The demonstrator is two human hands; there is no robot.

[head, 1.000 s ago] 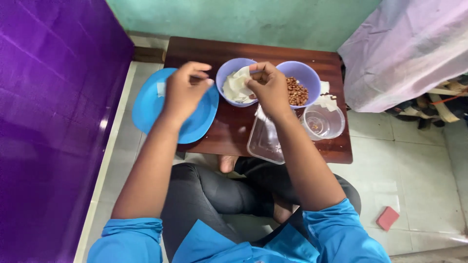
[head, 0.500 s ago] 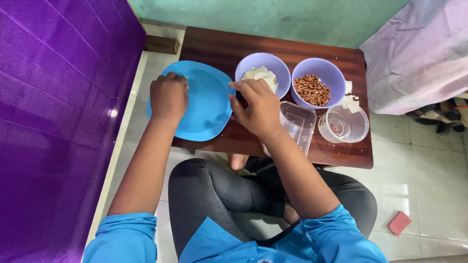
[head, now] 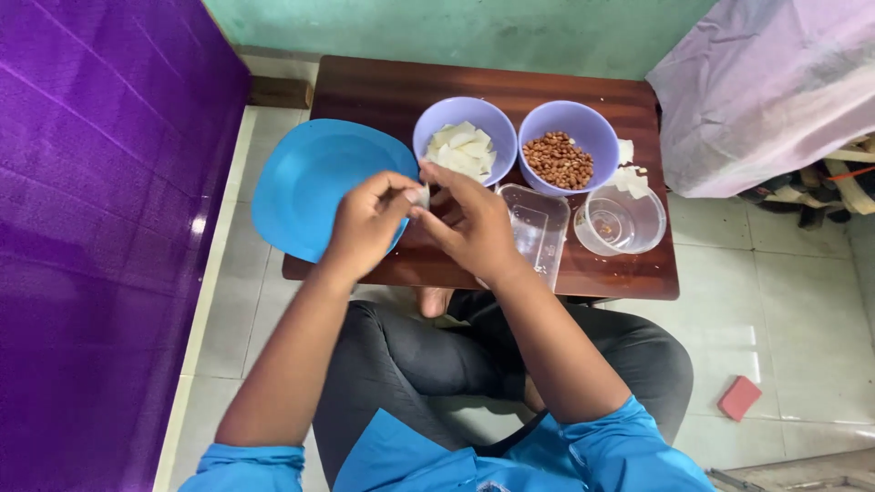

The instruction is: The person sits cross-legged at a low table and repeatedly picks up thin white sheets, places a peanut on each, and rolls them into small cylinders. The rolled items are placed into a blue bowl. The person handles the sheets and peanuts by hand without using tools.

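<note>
Both hands meet above the front edge of the table (head: 620,273): the left hand (head: 365,223) and the right hand (head: 474,223) pinch a small pale piece (head: 423,195) between their fingertips, so it sits right where the two grips touch. Just behind them stands a purple bowl of white slices (head: 463,137), with the blue plate (head: 310,187) at the table's left edge. A bowl of brown nuts (head: 565,150) and two clear containers (head: 620,223) lie toward the right edge.

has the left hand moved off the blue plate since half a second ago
Yes. The left hand has shifted right across the blue plate, toward the right hand, meeting it beside the plate's right edge.
</note>
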